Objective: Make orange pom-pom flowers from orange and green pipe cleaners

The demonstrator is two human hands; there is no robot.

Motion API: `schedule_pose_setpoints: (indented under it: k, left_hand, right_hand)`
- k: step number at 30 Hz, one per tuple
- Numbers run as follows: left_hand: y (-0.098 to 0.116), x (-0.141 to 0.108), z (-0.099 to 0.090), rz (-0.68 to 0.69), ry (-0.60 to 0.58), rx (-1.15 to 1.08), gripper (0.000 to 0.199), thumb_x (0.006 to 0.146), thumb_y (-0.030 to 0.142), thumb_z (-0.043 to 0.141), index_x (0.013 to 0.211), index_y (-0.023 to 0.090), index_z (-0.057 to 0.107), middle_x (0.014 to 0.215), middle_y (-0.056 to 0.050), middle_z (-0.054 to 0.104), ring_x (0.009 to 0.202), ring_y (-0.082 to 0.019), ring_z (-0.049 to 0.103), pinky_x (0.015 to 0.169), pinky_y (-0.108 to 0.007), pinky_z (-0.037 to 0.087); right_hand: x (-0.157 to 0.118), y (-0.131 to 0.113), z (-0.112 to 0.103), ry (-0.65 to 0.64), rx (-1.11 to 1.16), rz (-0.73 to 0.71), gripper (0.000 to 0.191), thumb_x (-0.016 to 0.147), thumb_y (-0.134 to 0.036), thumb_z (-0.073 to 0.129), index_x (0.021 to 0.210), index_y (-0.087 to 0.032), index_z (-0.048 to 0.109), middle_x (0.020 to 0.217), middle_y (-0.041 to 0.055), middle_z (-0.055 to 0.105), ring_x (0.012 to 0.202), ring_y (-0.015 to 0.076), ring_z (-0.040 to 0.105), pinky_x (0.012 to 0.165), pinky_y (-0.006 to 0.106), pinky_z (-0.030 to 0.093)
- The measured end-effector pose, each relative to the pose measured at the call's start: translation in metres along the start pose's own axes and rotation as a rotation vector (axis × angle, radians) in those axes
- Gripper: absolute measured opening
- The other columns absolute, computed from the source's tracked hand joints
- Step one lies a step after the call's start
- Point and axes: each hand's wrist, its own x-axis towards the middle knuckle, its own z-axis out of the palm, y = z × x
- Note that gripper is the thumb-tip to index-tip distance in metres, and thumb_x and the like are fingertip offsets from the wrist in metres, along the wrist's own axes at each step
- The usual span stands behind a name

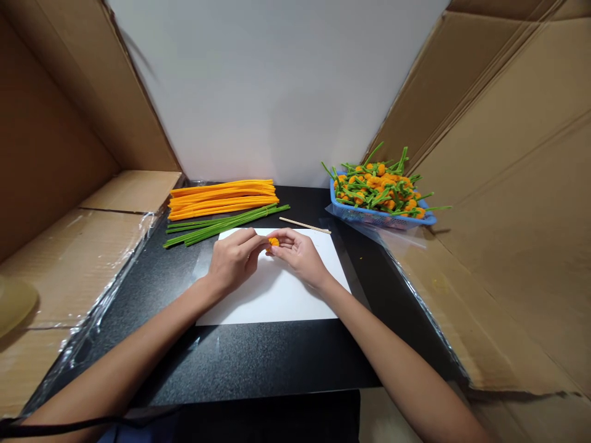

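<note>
head cam: left hand (234,258) and right hand (301,253) both pinch the orange bit (274,242) over the sheet (281,298), probably to steady it. orange stems (224,198) and green stems (221,227) sit far left, likely for easy reach; basket (369,215) far right, maybe for elbow room.

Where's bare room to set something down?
Free: black tabletop between the white paper sheet and its near edge; the sheet's lower middle. Crowded: back left, long orange strips, green stems; back right, filled blue plastic basket; upper sheet, left hand and right hand.
</note>
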Motion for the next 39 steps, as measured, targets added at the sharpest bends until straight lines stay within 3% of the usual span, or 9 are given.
schedule_pose_setpoints:
  k: [8,12,17,21,27,34,39]
  left_hand:
    - [0.004,0.002,0.001,-0.047,-0.011,-0.078,0.018,0.094,0.018,0.055,0.083,0.019,0.069,0.073,0.000,0.064,0.066,-0.013,0.056,0.061,-0.025,0.038]
    - [0.004,0.002,0.002,-0.106,-0.122,-0.068,0.013,0.093,0.021,0.059,0.086,0.020,0.070,0.078,-0.001,0.067,0.072,-0.014,0.060,0.061,-0.025,0.039]
    - [-0.002,0.002,0.003,0.040,-0.218,0.100,0.018,0.097,0.025,0.054,0.096,0.019,0.070,0.083,-0.003,0.069,0.076,-0.017,0.061,0.057,-0.026,0.037]
    - [-0.004,0.000,0.003,0.085,-0.226,0.167,0.017,0.096,0.022,0.054,0.093,0.017,0.070,0.082,-0.004,0.070,0.076,-0.018,0.061,0.055,-0.027,0.035]
    - [-0.002,-0.001,0.006,0.040,-0.219,0.169,0.016,0.095,0.023,0.057,0.089,0.016,0.070,0.075,-0.003,0.069,0.071,-0.017,0.061,0.054,-0.027,0.035]
    - [-0.008,0.003,0.001,0.094,-0.200,0.135,0.020,0.095,0.026,0.058,0.080,0.016,0.067,0.072,-0.002,0.069,0.067,-0.017,0.061,0.057,-0.028,0.038]
    - [-0.007,0.007,-0.007,0.203,-0.214,0.224,0.022,0.095,0.021,0.056,0.075,0.017,0.064,0.068,-0.003,0.065,0.066,-0.017,0.057,0.054,-0.028,0.034]
  right_hand:
    - [-0.002,0.000,-0.002,-0.007,-0.234,-0.113,0.018,0.081,-0.024,0.065,0.098,-0.019,0.065,0.091,0.0015,0.067,0.083,0.0145,0.066,0.083,0.031,0.054]
    - [-0.002,0.005,-0.005,0.036,-0.349,-0.123,0.018,0.083,-0.020,0.060,0.100,-0.020,0.065,0.090,0.0014,0.068,0.083,0.0154,0.065,0.080,0.030,0.053]
    - [-0.003,0.003,-0.007,0.038,-0.673,-0.257,0.030,0.086,-0.010,0.049,0.103,-0.023,0.069,0.097,0.0018,0.071,0.087,0.0169,0.065,0.081,0.029,0.050]
    - [-0.004,0.001,-0.003,0.083,-0.807,-0.326,0.028,0.085,-0.008,0.053,0.100,-0.021,0.072,0.096,0.0047,0.071,0.088,0.0188,0.065,0.081,0.030,0.050]
    - [-0.006,0.002,0.002,0.184,-0.999,-0.408,0.013,0.083,-0.014,0.065,0.090,-0.020,0.075,0.095,0.0064,0.069,0.091,0.0217,0.062,0.083,0.033,0.049]
    - [-0.003,0.003,-0.007,0.178,-0.991,-0.365,0.009,0.080,-0.014,0.073,0.078,-0.022,0.076,0.093,0.0032,0.069,0.090,0.0199,0.061,0.082,0.032,0.048]
    - [-0.003,0.002,-0.007,0.138,-0.968,-0.270,0.011,0.080,-0.014,0.074,0.085,-0.024,0.077,0.093,0.0025,0.070,0.092,0.0199,0.061,0.083,0.033,0.046]
